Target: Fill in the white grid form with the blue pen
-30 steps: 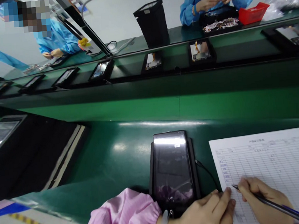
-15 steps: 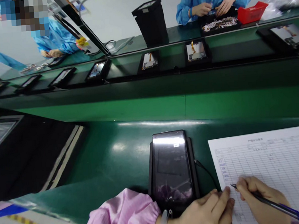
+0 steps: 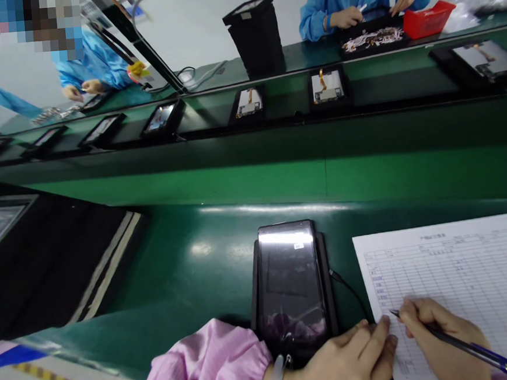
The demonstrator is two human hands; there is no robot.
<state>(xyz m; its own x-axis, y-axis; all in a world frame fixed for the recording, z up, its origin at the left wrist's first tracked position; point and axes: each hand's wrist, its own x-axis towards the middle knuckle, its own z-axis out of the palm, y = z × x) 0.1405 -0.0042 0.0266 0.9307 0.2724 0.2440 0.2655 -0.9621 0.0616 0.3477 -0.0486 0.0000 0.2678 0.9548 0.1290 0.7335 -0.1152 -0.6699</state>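
My right hand (image 3: 444, 333) grips a dark pen (image 3: 459, 345), its tip at the left columns of a printed form (image 3: 453, 279). Small handwritten marks run down that side of the sheet. My left hand (image 3: 349, 355), in a pink sleeve with a metal bracelet, rests with its fingers laid over the sheet's left edge, holding nothing. Just beyond this wrist, a black tablet (image 3: 291, 286) lies screen up on a dark tray (image 3: 331, 301), with a small white label near its top. A black cable (image 3: 349, 288) emerges at the tray's right side.
Black trays with white stripes (image 3: 106, 272) stand at the left. Across the bench runs a conveyor (image 3: 386, 86) carrying opened tablets (image 3: 327, 86) in trays. Behind it are a tall black stack (image 3: 257, 40), a red bin (image 3: 428, 20) and co-workers in blue sleeves (image 3: 314, 18).
The trays on the conveyor have shifted slightly left. The co-worker at the back right has moved their hands apart. My hands and the pen look almost unmoved.
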